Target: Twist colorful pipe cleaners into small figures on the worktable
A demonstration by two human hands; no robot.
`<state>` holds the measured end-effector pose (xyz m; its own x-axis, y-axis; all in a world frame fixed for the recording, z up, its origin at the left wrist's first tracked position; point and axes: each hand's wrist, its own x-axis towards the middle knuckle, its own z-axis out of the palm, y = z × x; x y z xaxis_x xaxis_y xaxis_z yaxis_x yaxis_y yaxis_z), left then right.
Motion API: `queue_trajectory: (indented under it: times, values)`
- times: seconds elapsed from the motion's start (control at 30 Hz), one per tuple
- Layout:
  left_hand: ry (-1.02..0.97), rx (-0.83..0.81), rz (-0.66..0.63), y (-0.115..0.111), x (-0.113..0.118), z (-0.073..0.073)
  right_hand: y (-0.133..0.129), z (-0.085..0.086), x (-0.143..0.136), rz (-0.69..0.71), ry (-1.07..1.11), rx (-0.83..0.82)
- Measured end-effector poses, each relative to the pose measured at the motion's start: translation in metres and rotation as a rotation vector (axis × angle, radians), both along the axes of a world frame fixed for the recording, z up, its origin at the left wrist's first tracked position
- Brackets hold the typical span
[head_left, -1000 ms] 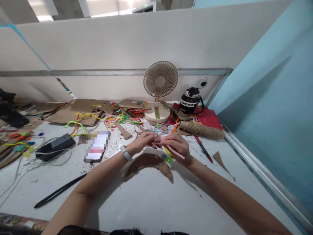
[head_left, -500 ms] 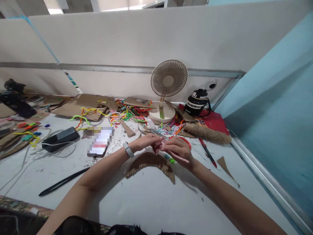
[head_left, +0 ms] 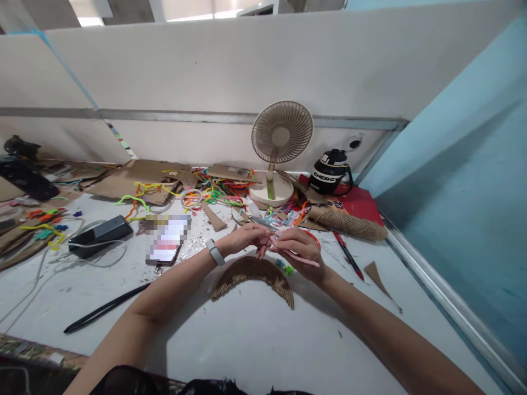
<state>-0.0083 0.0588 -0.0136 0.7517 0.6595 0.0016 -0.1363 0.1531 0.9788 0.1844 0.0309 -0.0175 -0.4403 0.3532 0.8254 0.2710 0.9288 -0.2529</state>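
Black runs first along my tabletop [head_left: 255, 351] from the left: one box [head_left: 101, 236] with a pale cable across it, and one long strap [head_left: 102, 312] lying nearer me. Next comes one phone [head_left: 168, 241], face up, then one tangle of bright fuzzy stems [head_left: 218, 189], too many to count, farther back. My left hand [head_left: 248, 236] has its fingers curled in narrow at one pink strip [head_left: 305, 260]; how firmly they grip, I cannot tell. Just below lies one brown crescent [head_left: 253, 267] of ridged cord. One fan [head_left: 281, 134] stands upright behind my hands. My right hand [head_left: 302, 247] pinches the pink strip, fingers nearly closed, its free end trailing right beneath my palm. Further right are one black bottle [head_left: 329, 173], one roll of twine [head_left: 349, 222], one red and black pen [head_left: 348, 255] and one pointed cardboard scrap [head_left: 376, 277].
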Motion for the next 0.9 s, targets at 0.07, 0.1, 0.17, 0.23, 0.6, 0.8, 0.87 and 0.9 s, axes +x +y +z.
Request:
queue_trajectory:
  times: [0.07,0.1,0.17,0.23,0.6,0.8,0.87,0.9]
  values:
    - [-0.027,-0.012,0.009,0.0,0.001,0.0,-0.001,0.001,0.0,-0.015,0.01,-0.016]
    - [-0.04,-0.014,0.013,0.0,0.001,0.0,-0.001,0.001,0.0,-0.022,0.022,-0.028]
    - [-0.058,-0.017,0.027,-0.001,0.001,0.001,-0.004,0.003,-0.001,-0.035,0.054,-0.087]
    - [-0.064,-0.011,0.059,-0.001,0.0,0.001,-0.006,0.005,-0.001,-0.052,0.107,-0.188]
    - [-0.166,0.164,0.395,0.011,0.0,-0.012,0.008,-0.013,-0.015,-0.124,0.92,-1.094]
    - [-0.131,0.122,0.417,0.02,-0.004,-0.016,0.03,-0.012,0.008,-0.155,1.043,-1.121]
    - [-0.124,0.08,0.374,0.018,-0.005,-0.015,0.039,-0.01,0.019,-0.171,1.093,-1.078]
    - [-0.121,0.06,0.342,0.017,-0.004,-0.015,0.042,-0.01,0.022,-0.172,1.092,-1.069]
